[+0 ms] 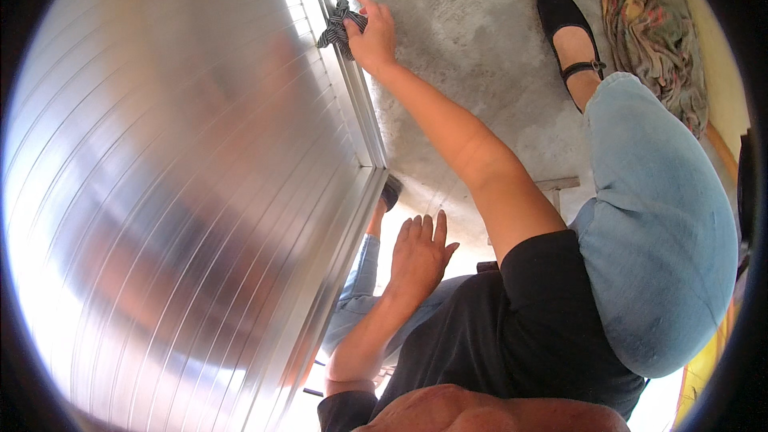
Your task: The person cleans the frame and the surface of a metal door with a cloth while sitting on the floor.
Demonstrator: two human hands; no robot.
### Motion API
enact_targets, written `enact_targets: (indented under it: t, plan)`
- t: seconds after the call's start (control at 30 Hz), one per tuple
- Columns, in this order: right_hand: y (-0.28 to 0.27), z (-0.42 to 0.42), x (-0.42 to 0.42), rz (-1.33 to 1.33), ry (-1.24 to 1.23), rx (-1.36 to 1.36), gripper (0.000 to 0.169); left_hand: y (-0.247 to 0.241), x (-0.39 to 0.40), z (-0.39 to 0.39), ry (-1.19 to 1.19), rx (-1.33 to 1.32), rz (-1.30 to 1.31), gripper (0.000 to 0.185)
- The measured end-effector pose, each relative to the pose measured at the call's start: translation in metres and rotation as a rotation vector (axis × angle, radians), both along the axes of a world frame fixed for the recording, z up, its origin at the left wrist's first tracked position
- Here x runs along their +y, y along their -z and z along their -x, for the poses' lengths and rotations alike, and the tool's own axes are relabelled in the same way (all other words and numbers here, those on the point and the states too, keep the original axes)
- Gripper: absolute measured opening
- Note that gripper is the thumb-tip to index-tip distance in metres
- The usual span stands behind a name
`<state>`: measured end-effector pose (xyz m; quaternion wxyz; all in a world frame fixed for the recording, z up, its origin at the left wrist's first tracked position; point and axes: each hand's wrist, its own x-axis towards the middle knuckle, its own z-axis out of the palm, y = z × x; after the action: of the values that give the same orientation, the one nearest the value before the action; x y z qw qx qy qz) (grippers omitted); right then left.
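My right hand (373, 36) pinches a crumpled grey-and-black striped cloth (343, 30) against the edge frame (360, 114) of a metal door, far out at the top. The door's ribbed, shiny panel (180, 162) fills the left side and mirrors blurred shapes. My left hand (418, 255) hovers nearer to me, back upward, holding nothing, its thumb apart from the fingers. It is beside the frame's near corner, with a gap between them. Part of my left leg (360, 270) shows behind the panel's near edge.
Bare concrete floor (468, 30) lies beyond the door. My bent right leg (660, 222), in light jeans, ends in a black strapped shoe (561, 18). A crumpled patterned cloth (654, 42) lies on the floor by the pale wall (720, 60) at the right.
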<state>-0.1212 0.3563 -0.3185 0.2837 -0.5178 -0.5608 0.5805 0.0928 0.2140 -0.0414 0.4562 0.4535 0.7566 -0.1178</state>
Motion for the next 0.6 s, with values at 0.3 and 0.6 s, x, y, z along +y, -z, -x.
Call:
enact_targets:
  t: [0.3, 0.6]
  plan:
    - [0.012, 0.007, -0.001, -0.243, -0.062, 0.095, 0.022, -0.006, 0.002, 0.005, -0.008, -0.021, 0.008, 0.064]
    - [0.038, 0.119, 0.129, -0.481, -0.136, 0.015, 0.024, -0.012, 0.001, 0.020, -0.095, 0.013, -0.018, 0.065]
